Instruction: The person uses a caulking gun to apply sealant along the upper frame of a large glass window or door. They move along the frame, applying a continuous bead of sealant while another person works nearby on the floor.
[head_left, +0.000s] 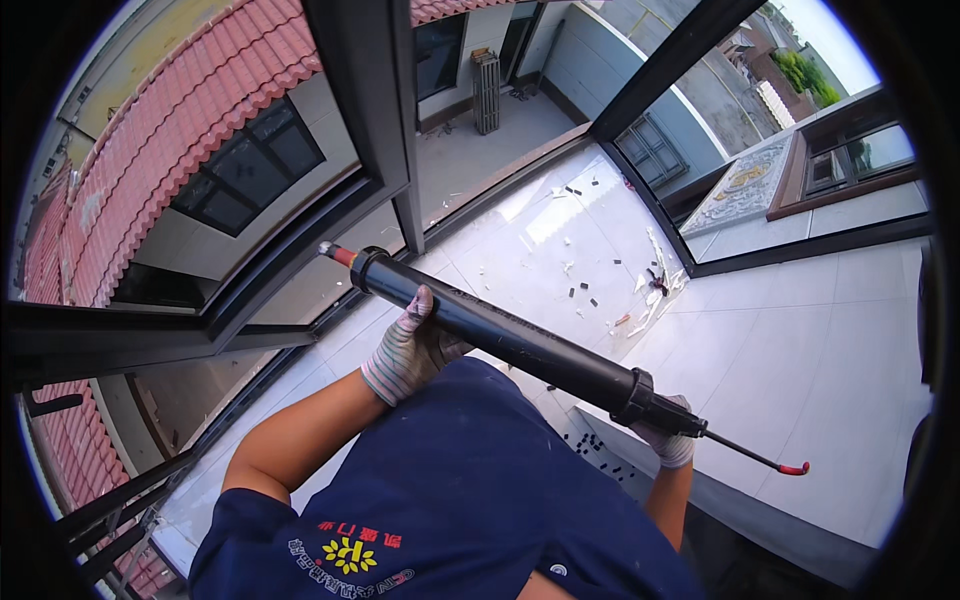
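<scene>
A long black caulking gun lies slantwise across the front of my body, its nozzle end up to the left. My left hand, in a striped knit glove, is wrapped around the barrel near the nozzle end, thumb on top. The nozzle has a red section and a pale tip close to a dark window frame. At the other end my right hand, also gloved, grips the gun by its handle end; the handle and most fingers are hidden. A thin rod with a red hooked tip sticks out past it.
Dark window frames rise at the left and ahead, with a red-tiled roof outside. Small black blocks and white scraps litter the shiny tiled floor. More black pieces lie near my right arm.
</scene>
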